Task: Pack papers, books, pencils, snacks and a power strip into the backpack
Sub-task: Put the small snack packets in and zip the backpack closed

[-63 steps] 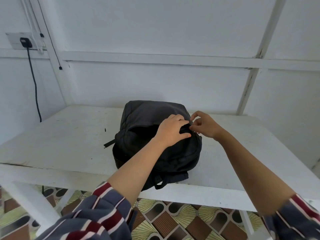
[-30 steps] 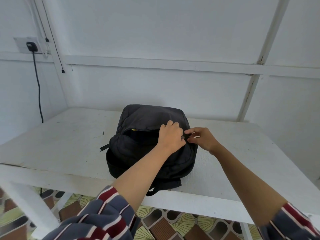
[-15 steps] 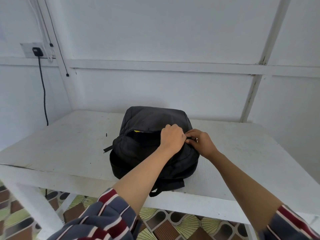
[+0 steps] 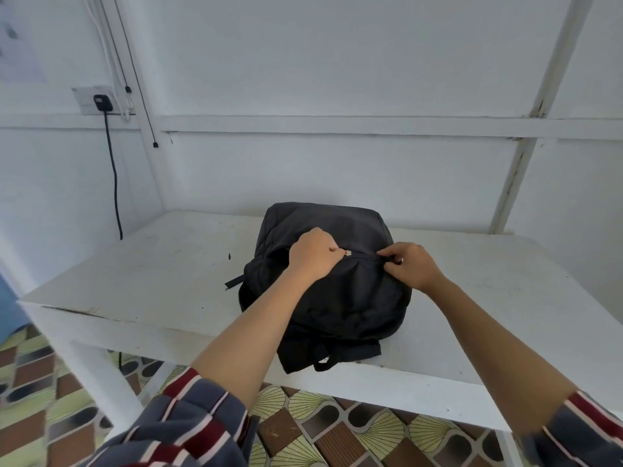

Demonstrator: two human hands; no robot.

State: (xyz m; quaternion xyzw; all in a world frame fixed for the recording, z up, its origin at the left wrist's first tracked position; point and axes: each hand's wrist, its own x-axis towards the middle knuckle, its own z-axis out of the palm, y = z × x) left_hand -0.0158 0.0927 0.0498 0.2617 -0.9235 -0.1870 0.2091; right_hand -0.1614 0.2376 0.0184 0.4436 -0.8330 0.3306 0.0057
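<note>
The backpack [image 4: 354, 298] lies flat at the near edge of the table [image 4: 151, 274], within reach. Further in, my left hand [image 4: 312, 256] pinches the zipper pull [image 4: 347, 253]. My right hand [image 4: 411, 266] pinches fabric beside the track, presumably to tension it.

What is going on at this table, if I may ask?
A person is working on a black backpack lying on the white table. The left hand pinches the zipper pull; the right hand pinches the fabric further right along the seam. Left of the pull, the bag gapes open.
</note>
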